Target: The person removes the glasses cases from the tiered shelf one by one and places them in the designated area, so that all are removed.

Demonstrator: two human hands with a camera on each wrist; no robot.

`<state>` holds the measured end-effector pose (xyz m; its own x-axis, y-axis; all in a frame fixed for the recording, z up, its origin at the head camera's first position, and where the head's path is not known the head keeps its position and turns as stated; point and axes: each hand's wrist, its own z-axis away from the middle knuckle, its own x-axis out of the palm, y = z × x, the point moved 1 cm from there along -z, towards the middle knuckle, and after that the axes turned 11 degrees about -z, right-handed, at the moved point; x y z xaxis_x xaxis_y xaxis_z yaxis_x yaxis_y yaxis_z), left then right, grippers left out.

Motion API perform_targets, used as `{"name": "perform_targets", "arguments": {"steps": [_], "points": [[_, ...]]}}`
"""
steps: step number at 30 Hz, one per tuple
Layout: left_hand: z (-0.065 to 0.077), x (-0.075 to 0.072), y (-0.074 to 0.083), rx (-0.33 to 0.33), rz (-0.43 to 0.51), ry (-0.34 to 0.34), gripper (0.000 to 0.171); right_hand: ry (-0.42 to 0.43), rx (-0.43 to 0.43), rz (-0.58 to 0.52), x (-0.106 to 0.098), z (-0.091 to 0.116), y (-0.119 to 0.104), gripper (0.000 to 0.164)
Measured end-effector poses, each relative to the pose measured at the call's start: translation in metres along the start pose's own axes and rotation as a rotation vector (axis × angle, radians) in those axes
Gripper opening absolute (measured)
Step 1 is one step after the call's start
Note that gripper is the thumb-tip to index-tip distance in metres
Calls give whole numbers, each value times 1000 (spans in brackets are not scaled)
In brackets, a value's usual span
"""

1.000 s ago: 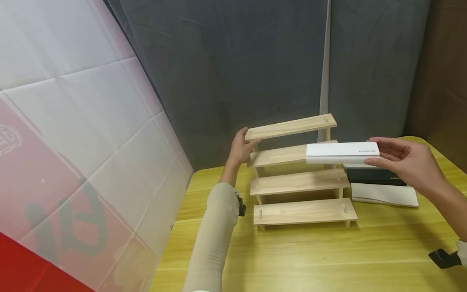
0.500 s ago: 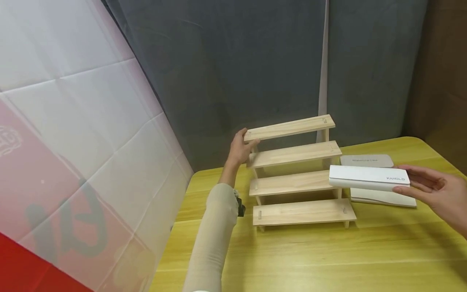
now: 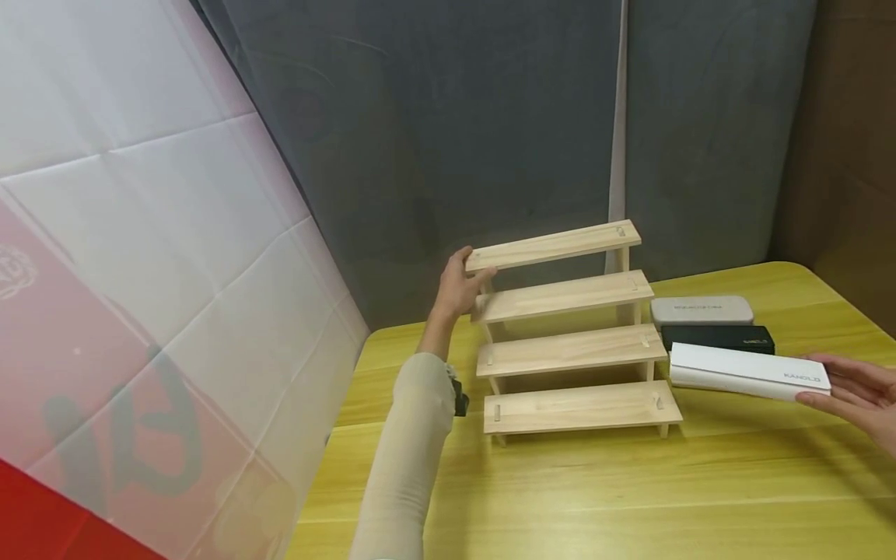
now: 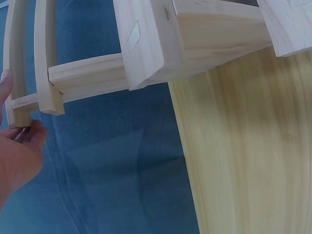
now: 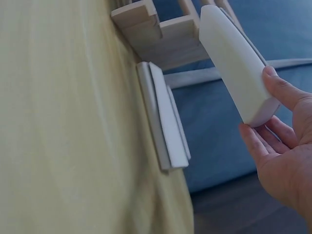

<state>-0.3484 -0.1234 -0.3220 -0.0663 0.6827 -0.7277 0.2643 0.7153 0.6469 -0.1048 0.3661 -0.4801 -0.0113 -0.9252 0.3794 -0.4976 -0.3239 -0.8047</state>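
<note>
A pale wooden tiered shelf stands on the table. My left hand grips the left end of its top board, thumb in front; the left wrist view has the same hand at its left edge, fingers around the board end. My right hand pinches the right end of a white glasses case with dark lettering. The right wrist view shows this white case held between thumb and fingers, above the table. Another white case lies on the table there, hidden in the head view.
Right of the shelf lie a grey case and a black case, the latter partly covered by the held one. The yellow wood-grain table ends before a dark grey curtain. A printed white sheet hangs at left.
My right hand has carried the white glasses case from in front of the shelf's second tier to the right and downward, toward the other cases. The left hand keeps its grip.
</note>
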Motion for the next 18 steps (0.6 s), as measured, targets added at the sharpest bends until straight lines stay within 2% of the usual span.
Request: {"name": "perform_targets", "arguments": {"steps": [4,9,11,18], "points": [[0,0,0,5,2,1,76,56,16,102,-23,11,16,69],[0,0,0,10,14,-1,76,87,54,113,-44,20,33,68],[0,0,0,6,18,-3,76,86,83,94,-45,23,36,65],[1,-1,-1,5,16,-8,77,85,137,170,-34,28,36,62]]}}
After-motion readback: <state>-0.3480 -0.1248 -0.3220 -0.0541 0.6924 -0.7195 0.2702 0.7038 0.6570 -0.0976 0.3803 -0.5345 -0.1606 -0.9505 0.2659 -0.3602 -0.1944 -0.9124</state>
